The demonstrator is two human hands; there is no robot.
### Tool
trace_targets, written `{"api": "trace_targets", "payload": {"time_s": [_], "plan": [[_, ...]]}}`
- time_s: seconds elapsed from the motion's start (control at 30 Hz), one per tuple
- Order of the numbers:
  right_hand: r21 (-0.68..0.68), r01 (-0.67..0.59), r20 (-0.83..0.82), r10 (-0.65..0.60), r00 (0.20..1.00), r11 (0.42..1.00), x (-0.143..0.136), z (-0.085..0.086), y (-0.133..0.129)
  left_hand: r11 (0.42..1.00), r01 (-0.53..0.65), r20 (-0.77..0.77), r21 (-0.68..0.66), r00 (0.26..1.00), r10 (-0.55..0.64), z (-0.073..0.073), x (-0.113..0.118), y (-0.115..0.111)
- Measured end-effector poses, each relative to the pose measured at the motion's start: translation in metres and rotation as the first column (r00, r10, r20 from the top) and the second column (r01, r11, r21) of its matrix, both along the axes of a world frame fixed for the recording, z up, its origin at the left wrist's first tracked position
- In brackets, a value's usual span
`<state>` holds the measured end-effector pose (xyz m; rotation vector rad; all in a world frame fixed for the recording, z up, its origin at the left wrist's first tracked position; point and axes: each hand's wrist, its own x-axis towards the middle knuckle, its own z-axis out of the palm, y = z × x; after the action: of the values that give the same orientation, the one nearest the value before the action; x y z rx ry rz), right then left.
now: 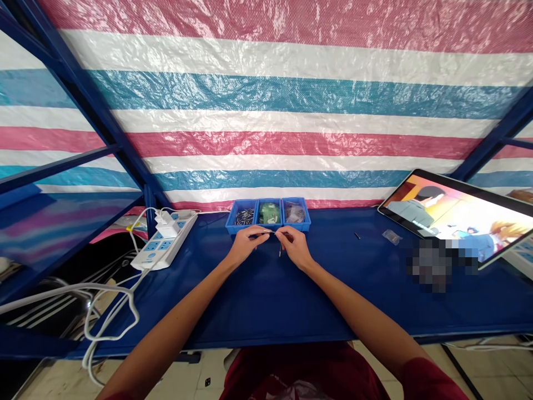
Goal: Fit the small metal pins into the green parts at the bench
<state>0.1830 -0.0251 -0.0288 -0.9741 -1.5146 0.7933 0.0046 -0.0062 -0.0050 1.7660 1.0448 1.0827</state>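
Observation:
My left hand (249, 243) pinches one end of a thin, pale, stick-like piece (268, 231) between thumb and fingers. Facing it, my right hand (293, 244) is closed at the other end of this piece, and a second thin piece (280, 250) hangs down below its fingertips. Just beyond both hands stand three joined blue bins: the left bin (234, 229) holds dark slim parts (244, 216), the middle one green bags with small pale parts (269, 213), the right one clear plastic bags (295, 213). The small pieces' details are too tiny to tell.
A white power strip (163, 244) with plugs and cables lies at the left of the blue table (266, 311). At the right are a small dark piece (357, 235), a clear bag (392, 237), a leaning lit tablet (449, 214) and a blurred patch.

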Motion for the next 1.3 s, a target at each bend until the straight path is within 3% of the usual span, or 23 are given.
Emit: {"api": "trace_targets", "payload": {"time_s": [0.23, 0.37, 0.53, 0.63, 0.73, 0.93, 1.03, 1.17, 1.3], "plan": [[0.063, -0.028, 0.150, 0.019, 0.989, 0.998, -0.003, -0.003, -0.002, 1.000, -0.010, 0.066, -0.012, 0.998, 0.010, 0.003, 0.005, -0.005], [0.094, 0.046, 0.199, -0.064, 0.978, 0.994, -0.003, -0.002, -0.002, 0.998, -0.012, 0.117, -0.058, 0.993, 0.019, 0.004, 0.004, -0.004], [0.101, 0.181, 0.121, -0.193, 0.974, 0.978, 0.002, 0.001, 0.000, 0.999, -0.034, -0.046, 0.006, 0.998, 0.034, 0.004, -0.002, 0.000], [0.140, 0.130, 0.139, -0.150, 0.979, 0.982, 0.003, 0.001, -0.001, 0.996, 0.031, -0.164, 0.078, 0.986, -0.018, 0.004, -0.005, 0.001], [0.174, 0.035, 0.210, -0.071, 0.975, 0.984, 0.002, 0.001, -0.002, 0.995, 0.088, -0.229, 0.054, 0.971, -0.074, 0.004, -0.007, 0.001], [0.180, -0.023, 0.262, -0.026, 0.965, 0.983, 0.000, -0.001, -0.002, 0.993, 0.114, -0.193, -0.042, 0.974, -0.120, 0.006, -0.007, 0.001], [0.129, -0.020, 0.219, -0.008, 0.976, 0.991, 0.000, -0.003, -0.001, 0.989, 0.116, -0.095, -0.091, 0.988, -0.125, 0.006, -0.006, 0.002], [-0.012, -0.007, 0.036, 0.007, 0.999, 1.000, -0.001, -0.003, 0.001, 0.993, 0.068, 0.060, -0.101, 0.996, -0.062, 0.004, -0.004, 0.003], [-0.120, -0.060, -0.110, 0.047, 0.993, 0.991, -0.003, -0.002, 0.001, 0.999, 0.021, 0.023, -0.032, 1.000, -0.021, 0.003, -0.002, 0.000]]}}
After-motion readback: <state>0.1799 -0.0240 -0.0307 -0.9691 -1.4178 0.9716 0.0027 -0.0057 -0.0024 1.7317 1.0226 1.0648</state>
